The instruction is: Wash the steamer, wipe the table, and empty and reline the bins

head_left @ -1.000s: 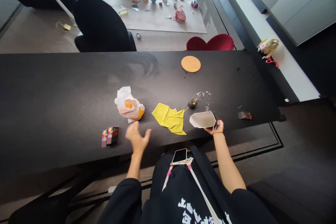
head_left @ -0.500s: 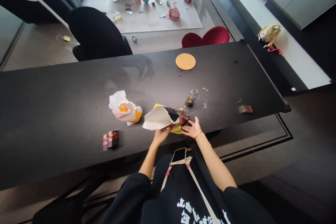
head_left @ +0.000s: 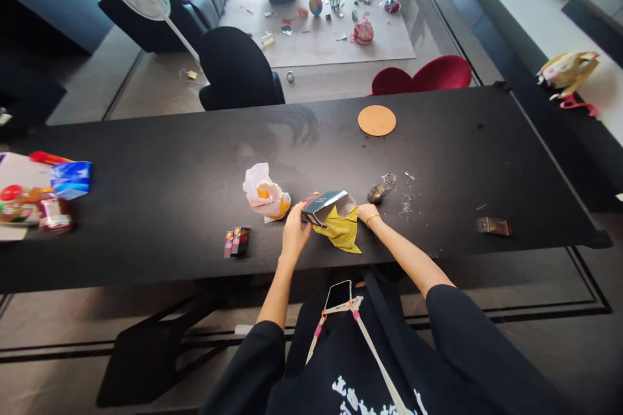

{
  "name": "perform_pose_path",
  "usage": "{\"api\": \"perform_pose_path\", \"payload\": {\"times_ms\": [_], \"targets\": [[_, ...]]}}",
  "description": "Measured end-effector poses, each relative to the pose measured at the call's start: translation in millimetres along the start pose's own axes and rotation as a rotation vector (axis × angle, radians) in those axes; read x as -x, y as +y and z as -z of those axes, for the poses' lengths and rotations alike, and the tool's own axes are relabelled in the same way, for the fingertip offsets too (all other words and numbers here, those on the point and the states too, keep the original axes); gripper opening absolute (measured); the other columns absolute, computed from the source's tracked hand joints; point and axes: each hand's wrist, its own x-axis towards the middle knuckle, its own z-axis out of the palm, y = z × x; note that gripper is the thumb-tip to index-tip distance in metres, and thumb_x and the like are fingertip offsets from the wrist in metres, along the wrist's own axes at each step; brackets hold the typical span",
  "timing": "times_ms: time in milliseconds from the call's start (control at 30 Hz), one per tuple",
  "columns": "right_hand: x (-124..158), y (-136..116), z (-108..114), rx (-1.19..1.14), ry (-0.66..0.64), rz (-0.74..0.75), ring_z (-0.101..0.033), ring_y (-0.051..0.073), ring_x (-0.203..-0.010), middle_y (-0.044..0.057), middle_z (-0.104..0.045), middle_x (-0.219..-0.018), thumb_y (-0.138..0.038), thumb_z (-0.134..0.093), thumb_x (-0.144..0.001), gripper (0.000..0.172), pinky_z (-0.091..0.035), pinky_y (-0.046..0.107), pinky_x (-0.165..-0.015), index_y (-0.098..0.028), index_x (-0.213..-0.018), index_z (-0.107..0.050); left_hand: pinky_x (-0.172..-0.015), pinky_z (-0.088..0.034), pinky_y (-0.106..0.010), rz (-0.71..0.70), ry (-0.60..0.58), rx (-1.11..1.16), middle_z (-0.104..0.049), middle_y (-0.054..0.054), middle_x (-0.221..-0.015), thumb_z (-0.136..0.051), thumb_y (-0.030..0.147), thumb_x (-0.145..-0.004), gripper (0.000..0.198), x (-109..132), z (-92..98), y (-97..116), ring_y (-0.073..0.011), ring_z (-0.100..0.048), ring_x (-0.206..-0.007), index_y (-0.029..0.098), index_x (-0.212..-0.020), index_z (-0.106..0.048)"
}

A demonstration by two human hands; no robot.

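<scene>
Cardboard box [head_left: 325, 205] points its open end right, not left like a moment ago, so its inside faces the right hand [head_left: 368, 214]. It lies over the yellow cloth [head_left: 343, 235]. The left hand [head_left: 294, 235] grips its left end. The right hand's fingers curl by the opening; I can't tell if they pinch anything.

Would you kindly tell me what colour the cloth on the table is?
The cloth is yellow, as the head view shows.

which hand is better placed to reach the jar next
Probably the right hand: it is close to the jar, while the left hand is farther off, at the box.
</scene>
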Motion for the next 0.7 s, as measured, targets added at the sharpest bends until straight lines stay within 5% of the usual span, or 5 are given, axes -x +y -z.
{"api": "perform_pose_path", "payload": {"times_ms": [200, 433, 700], "targets": [[23.1, 3.8, 11.5, 0.043, 0.094, 0.090, -0.068, 0.025, -0.091, 0.017, -0.073, -0.093, -0.010, -0.046, -0.086, 0.023, -0.051, 0.034, -0.084, -0.011, -0.092, -0.068, -0.107, -0.042, -0.041, 0.058, 0.086, 0.122, -0.056, -0.013, -0.134, -0.061, 0.018, -0.076, 0.056, 10.6, -2.5, -15.6, -0.0253, -0.053, -0.125, 0.016, -0.131, -0.049], [79.2, -17.9, 48.9, -0.145, 0.950, 0.520, -0.062, 0.012, -0.061, 0.003, -0.067, -0.067, -0.020, -0.046, -0.091, 0.019, -0.047, 0.022, -0.066, -0.018, -0.085, -0.065, -0.106, -0.043, -0.042, 0.057, 0.091, 0.155, -0.058, -0.013, -0.133, -0.063, 0.019, -0.075, 0.054, 3.6, -4.8, -18.8, -0.0264, -0.054, -0.124, 0.017, -0.129, -0.052], [99.4, -44.3, 79.5, -0.091, 1.119, 0.649, -0.056, 0.010, -0.053, -0.001, -0.063, -0.061, -0.015, -0.050, -0.089, 0.014, -0.045, 0.022, -0.060, -0.019, -0.084, -0.063, -0.096, -0.049, -0.040, 0.079, 0.111, 0.081, -0.064, -0.013, -0.120, -0.065, 0.021, -0.077, 0.048, -0.4, -14.3, -12.4, -0.0264, -0.061, -0.111, 0.017, -0.124, -0.054]]}}
